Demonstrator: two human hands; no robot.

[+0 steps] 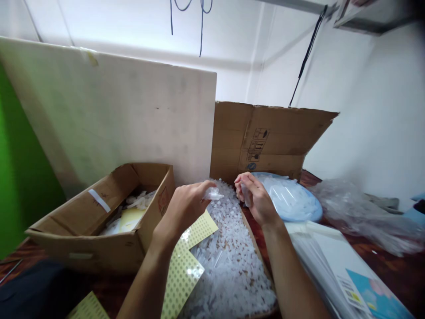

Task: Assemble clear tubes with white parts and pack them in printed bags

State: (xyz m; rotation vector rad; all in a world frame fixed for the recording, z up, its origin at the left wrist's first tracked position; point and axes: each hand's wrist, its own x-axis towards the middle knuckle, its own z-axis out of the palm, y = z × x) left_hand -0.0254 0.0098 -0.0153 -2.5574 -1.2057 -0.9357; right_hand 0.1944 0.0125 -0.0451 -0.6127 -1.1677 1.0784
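**Both hands loaded, held apart over the pile**

Left hand has a clear plastic piece pinched between thumb and fingers, narrow end pointing right. Right hand is curled around a pale translucent piece; fingers cover most of it, can't make out its shape. Hands near each other, not touching, and the two pieces are apart.

My read on doing this well: light pinch, thin plastic probably dents. Leave the narrow end clear of the fingertips so it can be seen and lined up. Work over the heap, so a dropped bit lands among its own kind. One piece per hand; the small ones likely cling together.

Below: heap of small translucent bits, brown edging along its right side. Dotted yellow sheets overlap its left edge. I'd watch the forearm there, could drag one.

Further out, left: open cardboard box, white bits and a yellow sheet inside. Right: blue basin of clear plastic pieces, white carton in front, crumpled clear bag beyond, on the dark red desk. Brown cardboard panel stands behind.
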